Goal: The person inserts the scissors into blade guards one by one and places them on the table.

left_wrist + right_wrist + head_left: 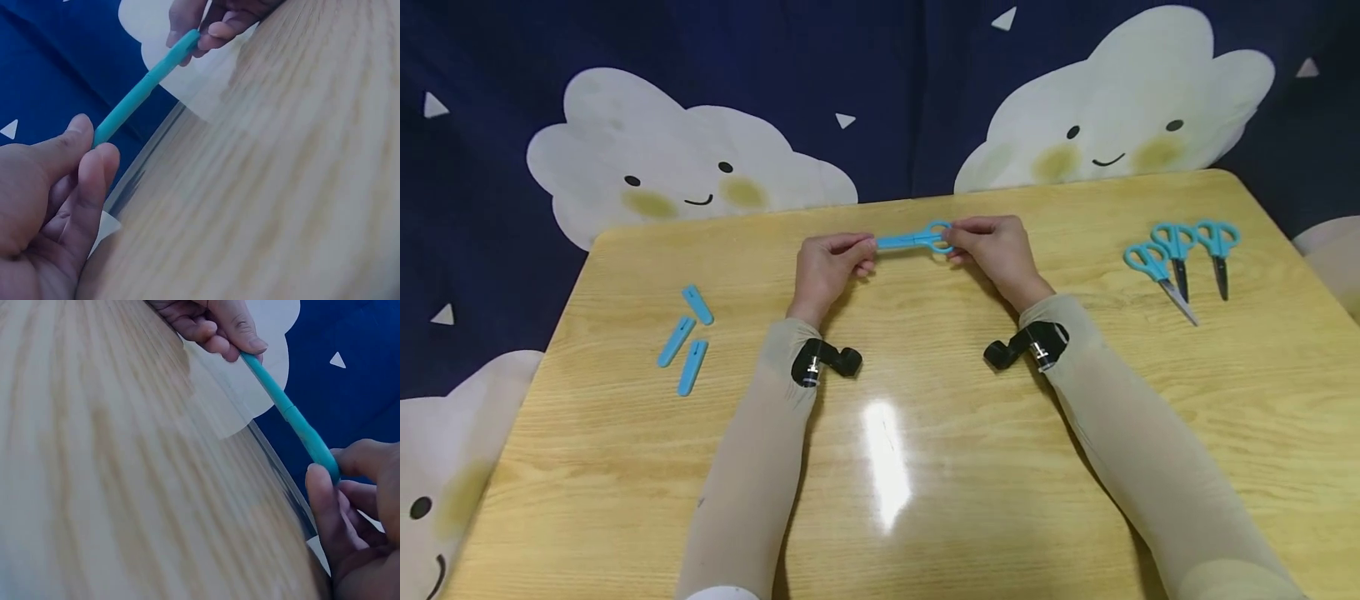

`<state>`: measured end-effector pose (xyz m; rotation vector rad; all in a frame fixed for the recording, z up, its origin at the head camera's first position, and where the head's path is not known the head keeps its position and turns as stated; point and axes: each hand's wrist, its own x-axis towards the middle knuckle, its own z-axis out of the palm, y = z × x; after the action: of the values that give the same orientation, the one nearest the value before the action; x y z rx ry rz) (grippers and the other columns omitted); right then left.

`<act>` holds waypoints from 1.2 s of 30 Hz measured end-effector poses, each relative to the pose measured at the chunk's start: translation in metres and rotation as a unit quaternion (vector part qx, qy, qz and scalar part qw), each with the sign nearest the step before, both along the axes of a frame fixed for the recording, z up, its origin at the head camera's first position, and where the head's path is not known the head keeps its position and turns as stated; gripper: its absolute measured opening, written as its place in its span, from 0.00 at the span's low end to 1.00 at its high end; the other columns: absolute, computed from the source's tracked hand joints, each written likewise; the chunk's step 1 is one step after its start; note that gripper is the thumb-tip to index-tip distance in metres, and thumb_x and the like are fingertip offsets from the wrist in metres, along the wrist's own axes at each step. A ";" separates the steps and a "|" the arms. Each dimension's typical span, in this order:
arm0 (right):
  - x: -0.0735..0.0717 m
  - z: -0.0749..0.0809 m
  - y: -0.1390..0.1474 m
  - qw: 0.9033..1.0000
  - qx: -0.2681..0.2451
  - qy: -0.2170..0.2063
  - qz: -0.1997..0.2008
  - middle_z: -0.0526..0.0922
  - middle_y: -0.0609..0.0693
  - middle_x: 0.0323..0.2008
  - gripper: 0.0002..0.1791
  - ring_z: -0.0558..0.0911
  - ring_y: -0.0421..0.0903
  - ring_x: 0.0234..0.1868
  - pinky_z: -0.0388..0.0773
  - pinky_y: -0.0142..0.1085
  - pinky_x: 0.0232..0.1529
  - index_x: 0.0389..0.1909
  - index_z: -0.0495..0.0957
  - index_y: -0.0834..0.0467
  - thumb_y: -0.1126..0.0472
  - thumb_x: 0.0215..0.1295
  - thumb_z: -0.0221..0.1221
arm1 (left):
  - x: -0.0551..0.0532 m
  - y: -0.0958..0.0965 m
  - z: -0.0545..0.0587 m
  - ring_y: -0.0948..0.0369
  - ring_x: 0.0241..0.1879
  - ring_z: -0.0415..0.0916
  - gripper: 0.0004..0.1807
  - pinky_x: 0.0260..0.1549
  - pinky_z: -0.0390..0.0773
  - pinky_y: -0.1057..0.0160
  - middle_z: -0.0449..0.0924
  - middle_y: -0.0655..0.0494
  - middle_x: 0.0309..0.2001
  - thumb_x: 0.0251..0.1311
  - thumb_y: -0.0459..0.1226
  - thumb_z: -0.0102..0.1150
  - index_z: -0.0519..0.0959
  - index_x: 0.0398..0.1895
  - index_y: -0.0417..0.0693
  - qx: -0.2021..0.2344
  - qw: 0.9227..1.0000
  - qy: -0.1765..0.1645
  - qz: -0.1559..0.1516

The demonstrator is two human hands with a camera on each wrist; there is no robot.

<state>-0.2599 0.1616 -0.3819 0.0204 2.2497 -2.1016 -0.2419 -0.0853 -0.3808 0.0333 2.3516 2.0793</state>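
The left hand pinches the tip of a slim light-blue plastic blade cover; the right hand pinches the light-blue ring-handled scissors sheathed inside

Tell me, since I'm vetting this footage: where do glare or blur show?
Head view: a white glare streak lies on the table, below centre. Left wrist view: foreground wood grain is smeared and soft, while edges of the scissors read clearer. Right wrist view: the grain is likewise soft, with a pale sheen near the table's far edge.
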 end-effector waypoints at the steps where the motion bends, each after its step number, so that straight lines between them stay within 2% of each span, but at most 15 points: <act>1: 0.000 0.000 0.000 1.000 0.007 -0.002 0.002 0.88 0.47 0.28 0.19 0.86 0.41 0.24 0.85 0.32 0.30 0.48 0.81 0.68 0.61 0.59 0.67 | 0.000 0.000 -0.001 0.63 0.24 0.84 0.15 0.29 0.84 0.68 0.86 0.35 0.37 0.59 0.37 0.66 0.84 0.46 0.37 -0.002 1.000 0.000 0.000; 10: 0.000 -0.002 -0.002 0.999 0.050 -0.007 0.000 0.88 0.47 0.31 0.21 0.86 0.38 0.24 0.84 0.30 0.31 0.51 0.81 0.65 0.58 0.59 0.67 | 0.000 -0.003 -0.009 0.65 0.27 0.84 0.15 0.31 0.85 0.69 0.87 0.37 0.38 0.63 0.36 0.63 0.83 0.49 0.38 -0.031 0.999 0.016 -0.005; 15: 0.000 -0.007 -0.006 0.997 0.073 -0.023 -0.003 0.87 0.48 0.37 0.20 0.87 0.37 0.25 0.84 0.28 0.32 0.51 0.82 0.62 0.57 0.59 0.67 | 0.000 -0.006 -0.014 0.65 0.28 0.85 0.16 0.32 0.85 0.67 0.86 0.36 0.39 0.64 0.34 0.60 0.80 0.54 0.38 -0.037 0.999 0.017 -0.008; 22: -0.001 -0.010 -0.010 0.995 0.102 -0.002 0.010 0.86 0.59 0.43 0.19 0.86 0.35 0.25 0.84 0.29 0.32 0.50 0.82 0.63 0.59 0.59 0.66 | -0.001 -0.010 -0.017 0.62 0.29 0.86 0.12 0.33 0.86 0.64 0.86 0.36 0.39 0.64 0.34 0.60 0.79 0.47 0.37 -0.034 0.999 0.012 0.007; 31: 0.000 -0.010 -0.009 0.992 0.128 0.003 0.012 0.87 0.56 0.40 0.19 0.86 0.35 0.24 0.84 0.28 0.31 0.49 0.83 0.62 0.57 0.59 0.66 | 0.002 -0.007 -0.016 0.65 0.26 0.84 0.11 0.29 0.85 0.67 0.87 0.37 0.36 0.61 0.33 0.63 0.83 0.45 0.37 -0.045 0.998 0.028 0.032; 36: 0.001 -0.010 -0.010 0.990 0.144 0.007 0.008 0.88 0.56 0.38 0.18 0.86 0.34 0.23 0.83 0.28 0.29 0.48 0.84 0.61 0.56 0.59 0.66 | 0.001 -0.006 -0.017 0.67 0.23 0.82 0.10 0.29 0.84 0.69 0.87 0.41 0.31 0.59 0.33 0.66 0.85 0.41 0.37 -0.069 0.996 0.041 0.046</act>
<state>-0.2591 0.1511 -0.3914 0.0010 2.5306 -1.7561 -0.2406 -0.0916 -0.3980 0.0103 2.5884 1.9835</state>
